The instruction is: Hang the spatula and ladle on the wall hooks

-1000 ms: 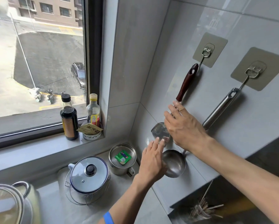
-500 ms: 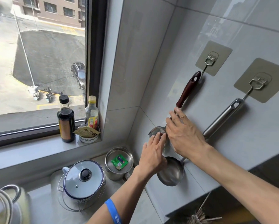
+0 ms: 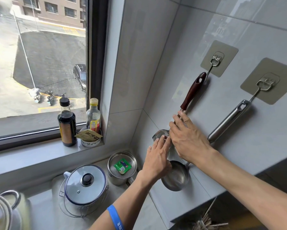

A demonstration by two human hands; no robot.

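The spatula's dark red wooden handle (image 3: 193, 91) hangs from the left wall hook (image 3: 215, 61), and its steel blade (image 3: 159, 134) lies low against the tiles. Beside it, the steel ladle handle (image 3: 227, 121) hangs from the right wall hook (image 3: 265, 85), with the ladle bowl (image 3: 176, 177) at the bottom. My right hand (image 3: 188, 140) covers the spatula's shaft, fingertips just under the wooden handle; its thumb is hidden. My left hand (image 3: 157, 157) rests flat, its fingertips touching the spatula blade.
On the counter below stand a steel cup (image 3: 122, 168) with a green packet in it and a lidded pot (image 3: 86, 184). Two bottles (image 3: 67, 123) and a small bowl (image 3: 90, 141) sit on the windowsill. A container of sticks (image 3: 206, 224) is at the lower right.
Both hands have slid up the wall along the spatula. My right fingertips now reach the shaft below the wooden handle, and my left fingertips lie on the blade. Both utensils still hang.
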